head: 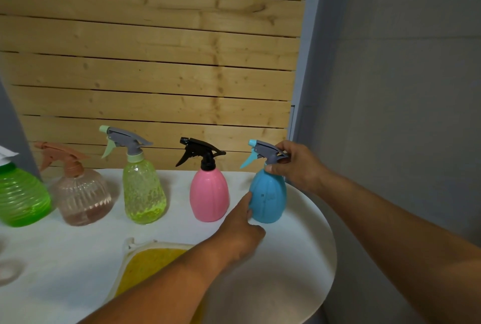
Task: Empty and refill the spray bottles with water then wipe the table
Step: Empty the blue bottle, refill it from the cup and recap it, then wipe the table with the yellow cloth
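Right hand: fingers curl round the blue bottle's sprayer.
Left hand: fingertips press its side.
Risk: twisting may tip it, spilling water.

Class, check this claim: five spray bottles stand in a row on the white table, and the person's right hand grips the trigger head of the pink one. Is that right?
Not quite. The head view shows the right hand gripping the trigger head of the blue spray bottle, not the pink spray bottle. Five do stand on the white table.
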Tool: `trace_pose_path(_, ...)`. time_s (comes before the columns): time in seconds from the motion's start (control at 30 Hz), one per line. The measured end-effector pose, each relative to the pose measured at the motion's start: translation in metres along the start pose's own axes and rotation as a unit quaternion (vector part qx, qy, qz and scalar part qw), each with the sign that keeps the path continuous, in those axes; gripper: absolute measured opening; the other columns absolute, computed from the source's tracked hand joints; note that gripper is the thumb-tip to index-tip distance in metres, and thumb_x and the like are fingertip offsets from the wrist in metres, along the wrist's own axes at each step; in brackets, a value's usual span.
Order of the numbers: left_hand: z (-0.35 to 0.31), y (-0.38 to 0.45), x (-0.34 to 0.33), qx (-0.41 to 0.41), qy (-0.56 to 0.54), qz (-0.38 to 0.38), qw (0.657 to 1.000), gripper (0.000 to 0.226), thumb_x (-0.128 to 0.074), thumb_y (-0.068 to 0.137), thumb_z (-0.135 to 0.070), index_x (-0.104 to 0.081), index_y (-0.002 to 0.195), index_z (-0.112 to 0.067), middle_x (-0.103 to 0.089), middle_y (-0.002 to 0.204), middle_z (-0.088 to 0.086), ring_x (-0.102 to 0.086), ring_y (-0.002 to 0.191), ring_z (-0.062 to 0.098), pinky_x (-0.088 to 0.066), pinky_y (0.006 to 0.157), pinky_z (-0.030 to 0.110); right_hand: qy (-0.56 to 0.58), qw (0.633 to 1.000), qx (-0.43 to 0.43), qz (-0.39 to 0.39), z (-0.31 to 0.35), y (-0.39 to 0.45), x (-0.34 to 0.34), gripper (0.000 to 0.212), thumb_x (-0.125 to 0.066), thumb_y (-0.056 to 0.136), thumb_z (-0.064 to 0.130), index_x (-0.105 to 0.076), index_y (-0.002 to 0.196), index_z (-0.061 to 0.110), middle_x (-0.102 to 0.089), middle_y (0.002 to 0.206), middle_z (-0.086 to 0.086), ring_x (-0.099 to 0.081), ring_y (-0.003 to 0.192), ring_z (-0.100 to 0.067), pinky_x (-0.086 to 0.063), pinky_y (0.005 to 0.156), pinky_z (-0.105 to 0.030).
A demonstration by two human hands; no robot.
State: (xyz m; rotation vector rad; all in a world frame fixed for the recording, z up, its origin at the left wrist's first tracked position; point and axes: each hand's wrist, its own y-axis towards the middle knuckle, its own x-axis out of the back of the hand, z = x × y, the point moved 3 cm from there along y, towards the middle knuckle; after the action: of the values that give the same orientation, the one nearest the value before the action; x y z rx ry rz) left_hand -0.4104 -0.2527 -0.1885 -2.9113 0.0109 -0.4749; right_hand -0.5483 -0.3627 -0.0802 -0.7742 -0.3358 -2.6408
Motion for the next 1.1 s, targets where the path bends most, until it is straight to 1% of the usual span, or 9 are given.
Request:
trace_pose_path(0.2,-0.005,-0.016,0.012,0.006,0.043,-0.03,0.999,0.089,-0.056,0.101,0.003,-0.011,0.167,-0.037,-0.02,0.174,-0.007,-0.025,0.159,0.019,-0.031,0.123,0.039,0.034,0.999,-0.016,-0.02,0.001,-0.011,-0.004,0.059,-0.087,0.079,0.027,-0.059,0.131,0.026,-0.067,0.118,0.0,-0.064,0.108,-0.019,-0.057,0.096,-0.044)
trace_pose_path(0.37,0.004,-0.046,0.044,-0.008,0.119,-0.079,0.99,0.077,-0.045,0.101,0.007,-0.021,0.167,-0.026,-0.03,0.17,0.0,-0.033,0.155,0.02,-0.026,0.125,0.035,-0.015,0.995,-0.021,-0.095,0.011,-0.024,-0.005,0.08,-0.083,0.082,0.037,-0.043,0.15,0.022,-0.055,0.139,-0.003,-0.055,0.118,-0.018,-0.051,0.1,-0.04)
trace_pose_path(0.5,0.016,-0.072,0.076,-0.025,0.22,-0.113,0.969,0.071,-0.042,0.101,0.006,-0.033,0.164,-0.027,-0.037,0.166,0.004,-0.036,0.153,0.025,-0.03,0.125,0.033,-0.088,0.98,-0.014,-0.177,0.027,-0.037,-0.007,0.075,-0.075,0.09,0.037,-0.04,0.153,0.018,-0.048,0.149,-0.006,-0.05,0.133,-0.024,-0.043,0.101,-0.035)
trace_pose_path(0.6,0.031,-0.093,0.105,-0.017,0.278,-0.14,0.95,0.072,-0.043,0.099,0.007,-0.038,0.161,-0.029,-0.037,0.167,0.001,-0.034,0.154,0.024,-0.027,0.126,0.033,-0.115,0.963,0.057,-0.235,0.05,-0.058,-0.025,0.052,-0.068,0.096,0.026,-0.051,0.145,0.015,-0.052,0.143,-0.005,-0.054,0.127,-0.023,-0.039,0.096,-0.025)
trace_pose_path(0.67,0.046,-0.112,0.13,0.012,0.316,-0.149,0.937,0.07,-0.044,0.099,0.003,-0.036,0.162,-0.026,-0.035,0.168,0.003,-0.034,0.154,0.025,-0.027,0.126,0.034,-0.115,0.968,0.094,-0.202,0.069,-0.077,-0.056,0.041,-0.062,0.099,0.02,-0.058,0.14,0.017,-0.056,0.14,-0.003,-0.057,0.124,-0.021,-0.039,0.095,-0.024)
trace_pose_path(0.83,0.077,-0.141,0.171,0.085,0.422,-0.111,0.896,0.06,-0.049,0.108,-0.025,-0.028,0.164,-0.015,-0.032,0.168,0.011,-0.034,0.154,0.025,-0.027,0.124,0.033,-0.146,0.985,0.088,0.0,0.088,-0.124,-0.158,0.03,-0.052,0.104,0.024,-0.067,0.13,0.022,-0.068,0.128,-0.004,-0.064,0.112,-0.022,-0.049,0.094,-0.031)
trace_pose_path(0.93,0.085,-0.147,0.183,0.113,0.459,-0.089,0.877,0.059,-0.05,0.105,-0.02,-0.032,0.16,-0.009,-0.037,0.164,0.015,-0.037,0.152,0.028,-0.028,0.122,0.031,-0.239,0.957,0.126,0.108,0.086,-0.146,-0.21,0.031,-0.046,0.105,0.023,-0.069,0.123,0.012,-0.065,0.13,-0.013,-0.061,0.118,-0.034,-0.048,0.098,-0.036)
trace_pose_path(1.03,0.097,-0.149,0.193,0.137,0.477,-0.079,0.865,0.072,-0.048,0.107,-0.019,-0.01,0.168,-0.012,-0.013,0.174,0.015,-0.016,0.161,0.029,-0.016,0.129,0.034,-0.33,0.915,0.138,0.184,0.07,-0.162,-0.246,0.034,-0.043,0.105,0.017,-0.059,0.129,0.001,-0.053,0.139,-0.023,-0.049,0.13,-0.037,-0.039,0.107,-0.041)
trace_pose_path(1.1,0.103,-0.147,0.197,0.15,0.478,-0.069,0.863,0.071,-0.042,0.11,-0.02,-0.002,0.168,-0.014,-0.003,0.176,0.015,-0.007,0.163,0.029,-0.01,0.131,0.036,-0.352,0.907,0.138,0.188,0.058,-0.166,-0.263,0.047,-0.039,0.107,0.027,-0.045,0.146,0.001,-0.034,0.157,-0.022,-0.028,0.147,-0.036,-0.02,0.121,-0.044)
